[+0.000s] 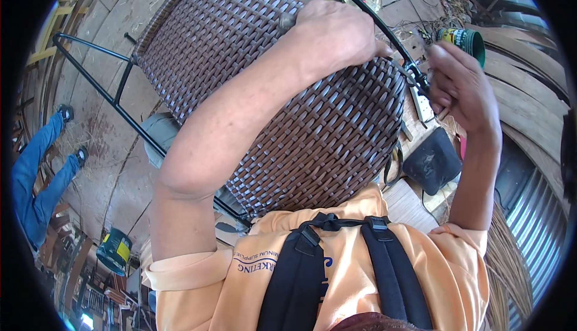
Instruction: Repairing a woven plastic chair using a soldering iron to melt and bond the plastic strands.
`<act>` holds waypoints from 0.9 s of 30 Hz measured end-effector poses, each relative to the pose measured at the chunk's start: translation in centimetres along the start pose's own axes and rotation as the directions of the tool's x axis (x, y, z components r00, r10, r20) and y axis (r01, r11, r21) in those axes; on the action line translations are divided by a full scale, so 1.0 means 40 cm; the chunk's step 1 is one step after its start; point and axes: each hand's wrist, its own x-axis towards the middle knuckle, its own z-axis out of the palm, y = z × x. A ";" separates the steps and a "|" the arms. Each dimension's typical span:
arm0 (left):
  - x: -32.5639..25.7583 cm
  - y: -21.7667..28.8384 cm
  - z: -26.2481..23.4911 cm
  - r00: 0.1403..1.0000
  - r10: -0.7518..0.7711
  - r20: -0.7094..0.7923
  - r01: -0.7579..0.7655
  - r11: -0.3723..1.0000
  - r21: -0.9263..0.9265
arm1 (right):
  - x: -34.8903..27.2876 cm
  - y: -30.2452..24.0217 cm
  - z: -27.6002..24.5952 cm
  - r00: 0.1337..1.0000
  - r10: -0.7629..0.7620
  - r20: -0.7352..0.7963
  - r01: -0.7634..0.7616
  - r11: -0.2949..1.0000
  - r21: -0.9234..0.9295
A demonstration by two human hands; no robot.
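Note:
A woven brown wicker chair (pixel 312 132) lies tilted in front of me, its black metal tube frame (pixel 123 111) running along the left and upper right sides. My left arm crosses over the weave. My left hand (pixel 336 33) is closed in a fist above the chair's far right edge; a dark, rounded end of something pokes out by its knuckles, too little of it showing to name. My right hand (pixel 463 87) has its fingers curled together beside the right end of the frame tube. Whatever they pinch is hidden.
Right of the chair are a green tin (pixel 472 45), a white power strip (pixel 422 105) and a dark pouch (pixel 433 161). Another green tin (pixel 114 251) stands at the lower left. A person in blue jeans (pixel 36 186) is at far left. Cane strips (pixel 502 265) lie at lower right.

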 end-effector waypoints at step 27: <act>-0.002 0.019 0.008 0.996 -0.069 0.051 0.064 0.994 0.093 | 0.095 0.066 0.029 0.991 0.111 -0.074 -0.129 0.940 -0.315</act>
